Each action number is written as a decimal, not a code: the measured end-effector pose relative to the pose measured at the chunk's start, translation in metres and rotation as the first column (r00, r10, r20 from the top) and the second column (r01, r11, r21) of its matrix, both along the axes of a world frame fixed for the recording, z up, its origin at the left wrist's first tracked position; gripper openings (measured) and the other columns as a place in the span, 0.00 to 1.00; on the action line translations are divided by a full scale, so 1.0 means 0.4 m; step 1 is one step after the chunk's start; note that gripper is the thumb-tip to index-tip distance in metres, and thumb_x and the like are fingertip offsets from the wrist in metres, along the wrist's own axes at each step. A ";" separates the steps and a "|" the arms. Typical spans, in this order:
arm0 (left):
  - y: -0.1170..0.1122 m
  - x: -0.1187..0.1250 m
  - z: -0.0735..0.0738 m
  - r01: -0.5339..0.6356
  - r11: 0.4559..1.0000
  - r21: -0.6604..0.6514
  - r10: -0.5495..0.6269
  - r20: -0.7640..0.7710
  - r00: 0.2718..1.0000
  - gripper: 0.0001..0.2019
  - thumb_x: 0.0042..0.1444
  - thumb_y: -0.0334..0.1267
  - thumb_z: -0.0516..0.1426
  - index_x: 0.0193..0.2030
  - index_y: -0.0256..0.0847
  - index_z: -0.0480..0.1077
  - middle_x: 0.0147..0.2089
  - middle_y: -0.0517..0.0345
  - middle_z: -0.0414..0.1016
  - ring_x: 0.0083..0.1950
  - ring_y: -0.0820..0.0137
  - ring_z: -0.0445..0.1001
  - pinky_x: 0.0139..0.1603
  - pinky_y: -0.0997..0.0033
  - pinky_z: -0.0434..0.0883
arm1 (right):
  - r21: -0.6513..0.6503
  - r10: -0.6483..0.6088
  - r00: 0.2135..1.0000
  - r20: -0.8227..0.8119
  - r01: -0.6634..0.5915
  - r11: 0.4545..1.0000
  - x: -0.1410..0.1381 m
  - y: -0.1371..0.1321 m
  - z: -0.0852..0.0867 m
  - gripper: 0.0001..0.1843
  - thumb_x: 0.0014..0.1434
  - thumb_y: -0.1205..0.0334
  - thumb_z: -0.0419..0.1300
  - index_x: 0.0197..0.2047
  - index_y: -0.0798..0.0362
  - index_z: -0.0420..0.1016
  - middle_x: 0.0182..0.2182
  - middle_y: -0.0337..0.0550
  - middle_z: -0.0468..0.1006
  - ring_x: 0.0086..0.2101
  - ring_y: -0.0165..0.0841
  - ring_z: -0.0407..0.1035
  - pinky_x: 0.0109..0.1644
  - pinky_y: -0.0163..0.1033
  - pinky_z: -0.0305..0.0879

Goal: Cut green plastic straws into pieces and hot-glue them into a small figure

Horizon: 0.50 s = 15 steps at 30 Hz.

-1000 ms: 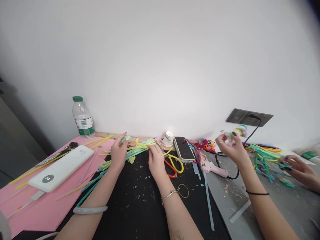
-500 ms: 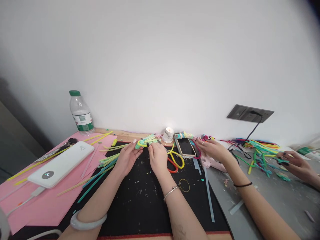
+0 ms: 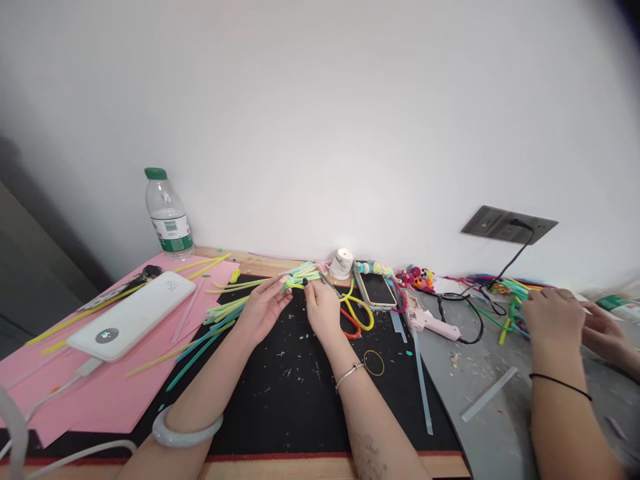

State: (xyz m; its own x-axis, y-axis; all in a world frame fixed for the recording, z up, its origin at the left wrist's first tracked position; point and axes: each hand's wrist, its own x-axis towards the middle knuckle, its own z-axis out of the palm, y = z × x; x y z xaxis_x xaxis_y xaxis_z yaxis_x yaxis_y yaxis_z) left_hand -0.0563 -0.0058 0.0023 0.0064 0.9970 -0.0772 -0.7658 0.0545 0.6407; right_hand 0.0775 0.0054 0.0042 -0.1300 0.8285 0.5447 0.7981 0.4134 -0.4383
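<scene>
My left hand (image 3: 264, 310) pinches the left end of a small bundle of bent green and yellow pipe cleaners (image 3: 295, 283). At its other side my right hand (image 3: 324, 308) is closed on the same piece, with thumb and fingertips on a yellow strand. The fingers partly hide its shape. Several loose yellow, green and blue pipe cleaners (image 3: 220, 320) lie just left of my left hand. Beyond my right hand are orange-and-yellow-handled scissors (image 3: 361, 313), a white paper cup (image 3: 343, 264) and a phone (image 3: 377, 291).
On pink paper (image 3: 120, 400) at left lie a white power bank (image 3: 133, 317) and cable; a bottle (image 3: 170, 220) stands behind. A pink glue gun (image 3: 435, 325), its cord and colourful pipe cleaners (image 3: 513, 313) are at right, where a co-worker's hands (image 3: 555, 320) work. A black mat (image 3: 285, 407) lies below my arms.
My hands keep hold of the pipe cleaner piece, with little movement. The co-worker's near hand has moved right from beside the glue gun to their other hand. The view has shifted slightly.
</scene>
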 end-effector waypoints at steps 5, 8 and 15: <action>-0.004 0.000 0.000 0.076 0.997 -0.018 -0.076 0.009 0.997 0.08 0.46 0.28 0.62 0.36 0.34 0.75 0.32 0.56 0.74 0.30 0.77 0.71 0.35 0.77 0.72 | -0.019 0.001 0.999 -0.050 -0.002 1.000 0.006 0.006 -0.006 0.18 0.63 0.62 0.45 0.22 0.53 0.60 0.21 0.39 0.66 0.24 0.29 0.57 0.30 0.34 0.48; -0.006 0.000 0.000 0.129 0.991 -0.017 -0.129 0.014 0.992 0.10 0.48 0.27 0.61 0.39 0.34 0.75 0.33 0.55 0.74 0.31 0.77 0.71 0.35 0.77 0.72 | -0.016 -0.003 0.997 -0.079 0.002 1.000 0.009 0.011 -0.012 0.17 0.63 0.61 0.45 0.23 0.53 0.59 0.22 0.38 0.66 0.26 0.30 0.58 0.31 0.34 0.49; -0.012 -0.001 -0.009 0.256 0.964 -0.073 -0.257 -0.013 0.966 0.07 0.48 0.26 0.60 0.35 0.33 0.74 0.29 0.55 0.73 0.31 0.75 0.72 0.36 0.75 0.73 | 0.059 -0.005 0.996 -0.084 0.010 0.998 0.011 0.015 -0.016 0.13 0.62 0.61 0.47 0.26 0.52 0.62 0.28 0.42 0.69 0.34 0.35 0.61 0.40 0.39 0.55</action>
